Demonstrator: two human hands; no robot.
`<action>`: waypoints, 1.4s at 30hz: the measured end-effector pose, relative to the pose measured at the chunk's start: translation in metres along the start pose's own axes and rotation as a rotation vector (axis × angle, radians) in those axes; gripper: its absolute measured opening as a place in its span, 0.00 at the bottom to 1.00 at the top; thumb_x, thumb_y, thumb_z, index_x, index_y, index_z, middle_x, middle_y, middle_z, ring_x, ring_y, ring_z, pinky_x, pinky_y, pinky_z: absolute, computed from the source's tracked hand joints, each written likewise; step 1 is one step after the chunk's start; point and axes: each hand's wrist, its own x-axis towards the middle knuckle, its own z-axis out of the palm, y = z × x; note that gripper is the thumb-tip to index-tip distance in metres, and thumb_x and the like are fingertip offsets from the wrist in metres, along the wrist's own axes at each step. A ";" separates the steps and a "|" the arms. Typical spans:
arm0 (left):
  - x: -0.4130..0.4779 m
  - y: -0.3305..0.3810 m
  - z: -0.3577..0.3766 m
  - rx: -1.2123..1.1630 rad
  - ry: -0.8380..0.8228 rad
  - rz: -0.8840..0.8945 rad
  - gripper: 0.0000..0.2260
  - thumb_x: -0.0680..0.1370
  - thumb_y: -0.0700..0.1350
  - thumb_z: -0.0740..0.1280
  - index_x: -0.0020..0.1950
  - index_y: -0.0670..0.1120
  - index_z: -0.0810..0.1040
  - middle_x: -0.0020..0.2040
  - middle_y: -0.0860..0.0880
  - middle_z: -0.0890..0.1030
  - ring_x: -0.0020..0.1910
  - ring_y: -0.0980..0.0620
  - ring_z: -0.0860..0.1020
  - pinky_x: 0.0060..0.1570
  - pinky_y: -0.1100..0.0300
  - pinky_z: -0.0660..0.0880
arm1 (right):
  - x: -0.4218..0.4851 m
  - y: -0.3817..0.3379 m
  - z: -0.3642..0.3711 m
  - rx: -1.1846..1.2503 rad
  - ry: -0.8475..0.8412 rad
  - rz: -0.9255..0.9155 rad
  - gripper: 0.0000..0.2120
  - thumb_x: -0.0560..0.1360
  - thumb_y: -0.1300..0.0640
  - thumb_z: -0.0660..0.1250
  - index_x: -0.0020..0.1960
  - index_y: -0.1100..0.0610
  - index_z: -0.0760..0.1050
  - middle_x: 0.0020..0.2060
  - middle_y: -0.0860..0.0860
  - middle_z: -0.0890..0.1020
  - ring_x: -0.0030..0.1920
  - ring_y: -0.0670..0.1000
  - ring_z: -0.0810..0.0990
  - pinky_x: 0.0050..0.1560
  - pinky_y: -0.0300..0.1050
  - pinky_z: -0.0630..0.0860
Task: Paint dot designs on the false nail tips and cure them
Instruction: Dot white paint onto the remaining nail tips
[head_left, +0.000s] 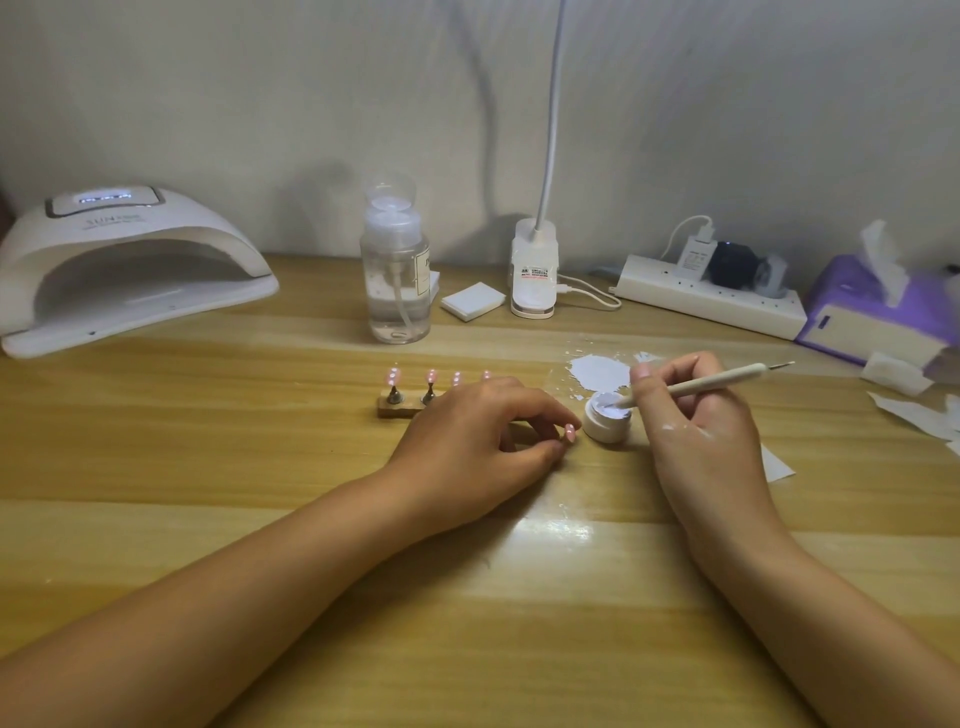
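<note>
Pink false nail tips (394, 375) stand on small pegs in a wooden holder (397, 408) at the table's middle. My left hand (478, 441) lies in front of the holder, hiding its right part, and pinches one pink nail tip (725, 432) between thumb and fingers. My right hand (696, 415) grips a white dotting pen (711, 383), whose tip dips into a small open white gel pot (605, 418). A white UV curing lamp (124, 265) sits at the back left, its display lit.
A clear pump bottle (396, 270), white sponge block (472, 301) and desk lamp base (534, 270) stand behind. White paint smear (597, 371) is beyond the pot. Power strip (711, 301), purple tissue box (878, 312) and paper scraps (914, 410) fill the right.
</note>
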 end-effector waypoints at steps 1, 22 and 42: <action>0.000 0.000 0.000 -0.001 -0.002 0.000 0.08 0.75 0.49 0.71 0.52 0.60 0.82 0.46 0.59 0.81 0.41 0.60 0.77 0.52 0.62 0.68 | 0.000 0.000 0.000 -0.010 -0.003 0.004 0.13 0.80 0.51 0.66 0.40 0.54 0.69 0.36 0.60 0.80 0.32 0.45 0.72 0.33 0.37 0.66; 0.001 0.000 -0.001 -0.012 0.002 0.031 0.04 0.75 0.48 0.72 0.45 0.59 0.81 0.43 0.59 0.80 0.35 0.66 0.73 0.40 0.65 0.67 | -0.008 -0.023 -0.003 0.153 0.040 -0.017 0.08 0.82 0.50 0.65 0.45 0.48 0.72 0.35 0.50 0.84 0.26 0.46 0.77 0.26 0.34 0.69; 0.001 -0.001 -0.001 -0.033 0.030 0.086 0.03 0.74 0.44 0.73 0.44 0.52 0.83 0.40 0.59 0.81 0.37 0.69 0.72 0.38 0.66 0.63 | -0.022 -0.025 0.008 0.116 -0.155 0.191 0.09 0.63 0.52 0.67 0.29 0.51 0.68 0.23 0.57 0.79 0.27 0.53 0.71 0.33 0.48 0.68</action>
